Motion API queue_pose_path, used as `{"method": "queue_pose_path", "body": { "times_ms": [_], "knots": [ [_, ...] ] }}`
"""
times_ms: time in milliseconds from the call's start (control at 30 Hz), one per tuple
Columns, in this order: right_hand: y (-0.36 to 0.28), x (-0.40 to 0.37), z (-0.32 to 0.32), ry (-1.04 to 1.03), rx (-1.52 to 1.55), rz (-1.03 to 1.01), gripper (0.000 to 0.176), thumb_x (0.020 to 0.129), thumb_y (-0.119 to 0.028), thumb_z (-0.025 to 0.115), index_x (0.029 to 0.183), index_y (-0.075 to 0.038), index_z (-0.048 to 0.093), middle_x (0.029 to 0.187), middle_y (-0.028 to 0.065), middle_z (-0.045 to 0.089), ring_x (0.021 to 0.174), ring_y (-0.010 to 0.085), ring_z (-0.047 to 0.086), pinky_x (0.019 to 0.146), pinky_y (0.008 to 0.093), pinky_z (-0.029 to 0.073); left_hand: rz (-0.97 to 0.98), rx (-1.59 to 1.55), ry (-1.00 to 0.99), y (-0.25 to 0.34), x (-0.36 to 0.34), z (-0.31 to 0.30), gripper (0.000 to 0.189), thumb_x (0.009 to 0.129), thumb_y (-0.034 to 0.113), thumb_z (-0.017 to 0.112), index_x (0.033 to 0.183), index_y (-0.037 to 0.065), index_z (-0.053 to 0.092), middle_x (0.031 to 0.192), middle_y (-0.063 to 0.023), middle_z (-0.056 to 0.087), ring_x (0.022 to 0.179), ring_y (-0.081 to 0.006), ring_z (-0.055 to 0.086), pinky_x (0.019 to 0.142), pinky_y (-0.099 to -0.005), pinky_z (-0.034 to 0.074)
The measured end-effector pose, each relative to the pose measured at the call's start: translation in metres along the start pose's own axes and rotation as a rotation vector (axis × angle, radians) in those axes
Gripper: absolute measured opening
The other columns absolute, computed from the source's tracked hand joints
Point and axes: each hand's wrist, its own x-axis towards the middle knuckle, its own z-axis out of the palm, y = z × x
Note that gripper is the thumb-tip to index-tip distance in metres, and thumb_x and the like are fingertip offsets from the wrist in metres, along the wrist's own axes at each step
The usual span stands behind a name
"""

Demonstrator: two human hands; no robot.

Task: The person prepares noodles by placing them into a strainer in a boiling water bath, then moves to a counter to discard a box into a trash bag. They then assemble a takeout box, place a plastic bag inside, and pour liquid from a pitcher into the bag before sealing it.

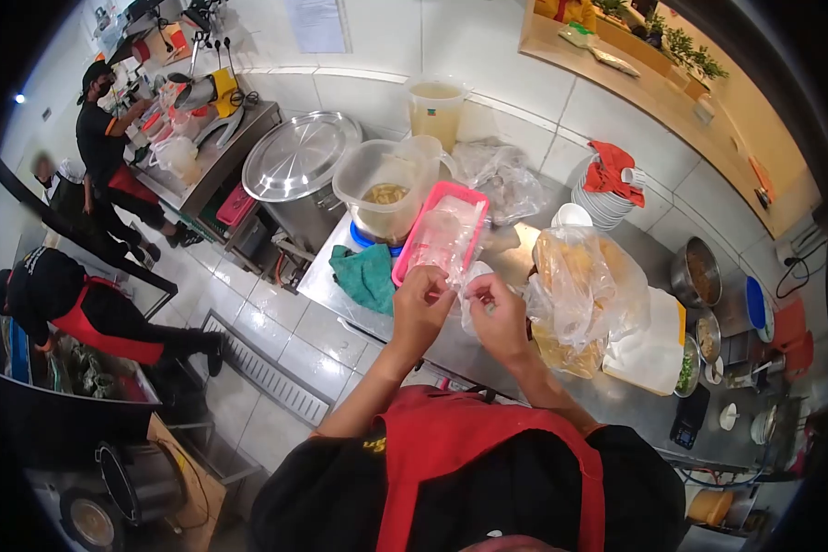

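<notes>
Left hand (424,300) and right hand (497,317) pinch a thin, clear plastic bag (475,272) between fingertips, likely controlling its flimsy edge. A pink rectangular plastic tray (462,190) sits near, presumably for easy reach.

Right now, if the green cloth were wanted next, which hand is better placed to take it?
Probably the left hand: it is nearer the green cloth, while the right hand is farther across. Both seem to pinch clear plastic, though.
</notes>
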Motion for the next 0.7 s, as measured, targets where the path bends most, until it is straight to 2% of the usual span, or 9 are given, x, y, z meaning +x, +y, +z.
{"method": "queue_pose_path", "body": {
  "times_ms": [100, 200, 300, 400, 433, 500, 600, 633, 700],
  "knots": [
    [0.014, 0.006, 0.0, -0.032, 0.617, 0.222, 0.02, 0.076, 0.006, 0.047, 0.092, -0.006, 0.045, 0.077, 0.0043, 0.052, 0.071, 0.0124, 0.052, 0.071, 0.0251, 0.043, -0.036, 0.077, 0.03, -0.002, -0.002, -0.004, 0.014, 0.067, -0.004, 0.062, 0.077, 0.001, 0.054, 0.083, -0.0092, 0.056, 0.064, -0.0148, 0.056, 0.056, -0.0214, 0.046],
    [0.011, 0.004, -0.004, -0.156, 1.165, 0.479, 0.018, 0.077, 0.002, 0.049, 0.092, -0.008, 0.045, 0.074, 0.0024, 0.05, 0.07, 0.0122, 0.05, 0.071, 0.027, 0.042, 0.101, 0.193, -0.007, -0.013, -0.007, -0.003, 0.013, 0.067, -0.004, 0.062, 0.077, 0.001, 0.055, 0.078, -0.0092, 0.056, 0.06, -0.0165, 0.055, 0.054, -0.0233, 0.046],
    [0.006, 0.004, -0.015, -0.125, 1.25, 0.568, 0.018, 0.076, -0.002, 0.052, 0.091, -0.009, 0.045, 0.074, 0.0019, 0.049, 0.071, 0.0126, 0.049, 0.07, 0.0291, 0.042, 0.023, 0.105, 0.002, -0.021, -0.012, 0.0, 0.01, 0.07, -0.002, 0.062, 0.077, 0.001, 0.055, 0.074, -0.0079, 0.057, 0.057, -0.0127, 0.054, 0.052, -0.0226, 0.044],
    [0.022, -0.001, -0.014, -0.106, 0.968, 0.326, 0.019, 0.074, -0.002, 0.056, 0.088, -0.008, 0.044, 0.076, 0.003, 0.049, 0.071, 0.0142, 0.049, 0.068, 0.0288, 0.041, -0.289, -0.321, 0.019, -0.027, -0.012, 0.008, 0.006, 0.073, 0.002, 0.063, 0.075, 0.001, 0.057, 0.067, -0.0054, 0.058, 0.055, -0.0086, 0.051, 0.051, -0.0209, 0.042],
    [0.022, -0.006, -0.014, -0.054, 0.593, 0.198, 0.02, 0.073, -0.001, 0.057, 0.087, -0.007, 0.044, 0.076, 0.0042, 0.049, 0.071, 0.0156, 0.049, 0.067, 0.0289, 0.04, -0.304, -0.171, -0.057, -0.025, -0.012, 0.005, 0.009, 0.075, 0.006, 0.064, 0.072, 0.0, 0.057, 0.063, -0.0034, 0.058, 0.055, -0.0061, 0.05, 0.051, -0.0202, 0.041],
    [0.008, -0.012, -0.009, 0.062, -0.171, -0.033, 0.021, 0.071, 0.0, 0.06, 0.084, -0.005, 0.044, 0.077, 0.0065, 0.048, 0.07, 0.0185, 0.049, 0.065, 0.029, 0.04, -0.28, -0.133, -0.093, -0.02, -0.013, 0.011, 0.012, 0.074, 0.008, 0.065, 0.071, 0.0, 0.056, 0.059, -0.0034, 0.056, 0.054, -0.0077, 0.051, 0.051, -0.0215, 0.042],
    [0.021, -0.01, -0.002, 0.381, -0.372, -0.175, 0.021, 0.068, 0.003, 0.06, 0.079, -0.002, 0.043, 0.076, 0.0098, 0.046, 0.069, 0.0228, 0.048, 0.063, 0.0299, 0.04, -0.129, 0.014, -0.169, -0.011, -0.02, 0.02, 0.012, 0.075, 0.008, 0.064, 0.071, 0.0, 0.055, 0.061, -0.0067, 0.057, 0.055, -0.0108, 0.055, 0.052, -0.0231, 0.044],
    [0.023, -0.007, -0.004, 0.43, -0.364, -0.226, 0.02, 0.066, 0.005, 0.056, 0.079, -0.002, 0.043, 0.077, 0.015, 0.044, 0.07, 0.0334, 0.046, 0.061, 0.0388, 0.039, -0.083, 0.027, -0.189, -0.003, -0.022, 0.023, 0.011, 0.076, 0.007, 0.063, 0.071, 0.0, 0.056, 0.062, -0.0063, 0.058, 0.056, -0.0104, 0.055, 0.052, -0.0224, 0.044],
    [0.023, -0.009, -0.013, 0.445, -0.392, -0.228, 0.018, 0.066, 0.006, 0.054, 0.078, -0.002, 0.043, 0.077, 0.016, 0.044, 0.069, 0.0355, 0.046, 0.06, 0.0408, 0.039, -0.039, -0.013, -0.141, 0.002, -0.025, 0.026, 0.009, 0.077, 0.005, 0.061, 0.071, 0.001, 0.056, 0.063, -0.0076, 0.056, 0.055, -0.0127, 0.054, 0.051, -0.0235, 0.043]
  ]
}}
